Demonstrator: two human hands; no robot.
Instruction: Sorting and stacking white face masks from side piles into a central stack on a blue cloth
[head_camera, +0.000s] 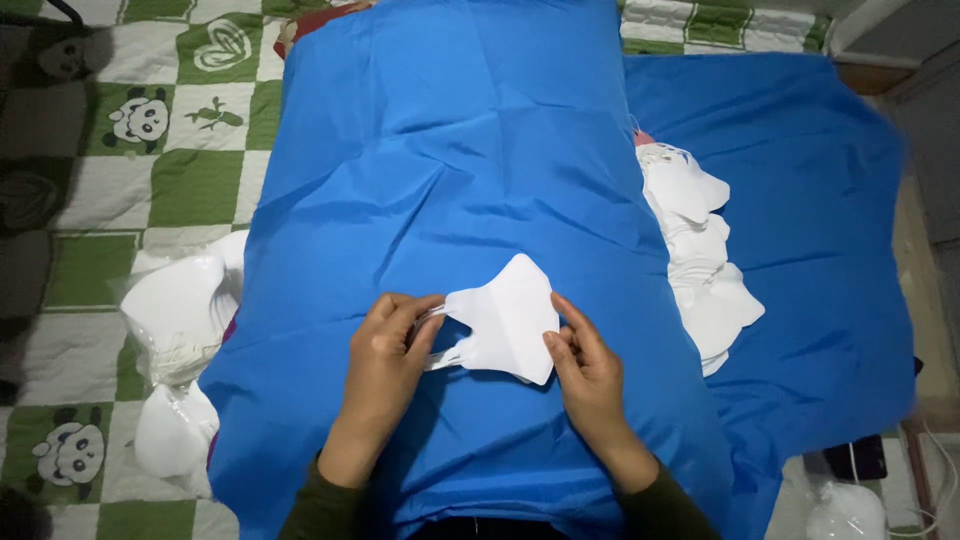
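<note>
A: What do the 2 hands have hold of?

B: 1 folded white mask (510, 318), lying on the blue cloth (440, 150) near its front edge. The left hand (385, 350) pinches the ear loops at the mask's left end, fingers closed on them. The right hand (585, 360) has its fingertips closed on the mask's right edge.

A: And around it?

B: A stack of white masks (700, 250) along the cloth's right edge; bagged masks (180, 310) off its left edge, on the green checked quilt (150, 130).

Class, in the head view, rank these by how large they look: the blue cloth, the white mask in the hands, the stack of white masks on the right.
1. blue cloth, largest by far
2. stack of white masks
3. white mask, smallest
</note>
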